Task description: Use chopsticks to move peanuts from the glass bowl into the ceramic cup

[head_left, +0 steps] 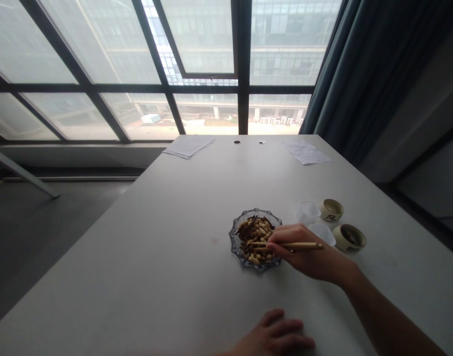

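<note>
My right hand [300, 249] grips a pair of wooden chopsticks [304, 245]. Their tips reach into a scalloped glass bowl [235, 249] that holds peanuts [261, 228] and dark brown, elongated pieces [246, 228]. Whether anything is pinched between the tips is too small to tell. Nearer to me, my left hand [276, 333] rests on the table with its fingers spread and nothing in them. Just beyond my right hand are two clear plastic containers, one farther back [308, 211] and one nearer [323, 234] that the hand partly covers.
Two beige cups with dark markings, a far one [332, 210] and a near one [348, 239], stand right of the containers; the near one has dark contents. Papers [189, 146] lie at the white table's [167, 212] far left, more sheets [307, 152] at its far right. Windows and a dark curtain [360, 84] rise behind.
</note>
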### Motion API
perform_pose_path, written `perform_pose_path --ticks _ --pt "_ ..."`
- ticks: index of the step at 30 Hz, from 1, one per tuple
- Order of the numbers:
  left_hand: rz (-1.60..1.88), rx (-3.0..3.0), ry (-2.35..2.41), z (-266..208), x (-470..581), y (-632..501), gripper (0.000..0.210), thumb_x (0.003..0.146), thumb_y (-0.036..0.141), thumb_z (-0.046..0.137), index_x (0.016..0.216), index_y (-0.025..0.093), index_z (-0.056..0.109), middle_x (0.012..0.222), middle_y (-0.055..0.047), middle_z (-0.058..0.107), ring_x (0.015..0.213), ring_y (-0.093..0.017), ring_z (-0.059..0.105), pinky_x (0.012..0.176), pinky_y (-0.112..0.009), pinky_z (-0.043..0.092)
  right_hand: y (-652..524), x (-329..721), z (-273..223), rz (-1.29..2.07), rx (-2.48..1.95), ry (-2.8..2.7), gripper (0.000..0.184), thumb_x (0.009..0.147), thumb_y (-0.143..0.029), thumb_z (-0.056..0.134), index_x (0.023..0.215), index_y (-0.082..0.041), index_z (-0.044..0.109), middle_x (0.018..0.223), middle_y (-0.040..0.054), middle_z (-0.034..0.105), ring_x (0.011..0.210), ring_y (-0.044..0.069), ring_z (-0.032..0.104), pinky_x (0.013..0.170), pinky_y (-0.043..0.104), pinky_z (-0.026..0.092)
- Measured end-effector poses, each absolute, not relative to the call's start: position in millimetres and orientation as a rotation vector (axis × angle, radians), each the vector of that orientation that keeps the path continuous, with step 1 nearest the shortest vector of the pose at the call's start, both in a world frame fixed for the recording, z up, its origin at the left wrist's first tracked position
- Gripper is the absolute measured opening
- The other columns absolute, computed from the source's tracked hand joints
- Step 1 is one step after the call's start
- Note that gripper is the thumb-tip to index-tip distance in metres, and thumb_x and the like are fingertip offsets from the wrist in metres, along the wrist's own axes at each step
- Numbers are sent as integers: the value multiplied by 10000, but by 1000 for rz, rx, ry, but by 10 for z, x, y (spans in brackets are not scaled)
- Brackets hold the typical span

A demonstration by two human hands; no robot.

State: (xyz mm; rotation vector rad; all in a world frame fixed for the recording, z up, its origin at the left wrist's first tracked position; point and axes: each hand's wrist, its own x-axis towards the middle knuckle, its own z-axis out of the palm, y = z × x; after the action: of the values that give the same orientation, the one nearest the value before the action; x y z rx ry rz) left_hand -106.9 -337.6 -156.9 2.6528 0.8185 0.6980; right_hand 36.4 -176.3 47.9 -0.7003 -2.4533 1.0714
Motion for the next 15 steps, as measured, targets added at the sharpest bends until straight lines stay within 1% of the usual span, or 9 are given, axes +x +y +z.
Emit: perform_pose_path --ticks 3,5,7,10,12,15 --pt "713 2604 778 -1595 -1080 -3380 419 1114 387 433 1489 215 505 1414 65 675 1451 -107 483 1295 -272 82 -1753 320 396 1085 -649 -2456 357 1037 -304 575 701 -181 577 743 -10 607 682 119 530 663 244 399" --pt "701 2570 765 -1617 -1081 -3384 443 1113 398 425 1513 215 476 1428 53 665 1461 -114 471 1296 -277 84 -1745 296 347 1087 -637 -2447 407 1043 -329 568 666 -183 524 709 -21 573 651 111 501 642 243 383" --pt "680 2543 766 -1620 -1081 -3386 444 1114 395 420 1522 226 463 1429 51 664 1462 -112 471 1295 -276 90 -1744 282 325 1077 -648 -2429 446 1050 -367 558 647 -181 507 682 -24 561 628 105 490 623 244 372" --pt "655 2532 766 -1546 -1098 -3378 433 1118 387 402 1514 226 471 1428 53 665 1455 -109 480 1294 -272 93 -1762 287 366 1004 -675 -2396 479 1061 -408 530 643 -175 544 660 -18 578 606 103 499 611 245 375" --pt "598 2542 751 -1446 -1128 -3362 434 1123 371 386 1516 204 465 1444 43 655 1461 -109 471 1294 -272 101 -1780 314 438 926 -724 -2363 492 1065 -413 514 642 -172 585 641 -9 604 585 105 519 593 247 384" --pt "584 2578 736 -1291 -1179 -3321 436 1118 369 400 1506 187 474 1449 44 652 1454 -111 481 1289 -261 137 -1767 410 572 857 -874 -2227 499 1059 -427 516 659 -171 667 615 15 671 571 126 609 581 244 446"
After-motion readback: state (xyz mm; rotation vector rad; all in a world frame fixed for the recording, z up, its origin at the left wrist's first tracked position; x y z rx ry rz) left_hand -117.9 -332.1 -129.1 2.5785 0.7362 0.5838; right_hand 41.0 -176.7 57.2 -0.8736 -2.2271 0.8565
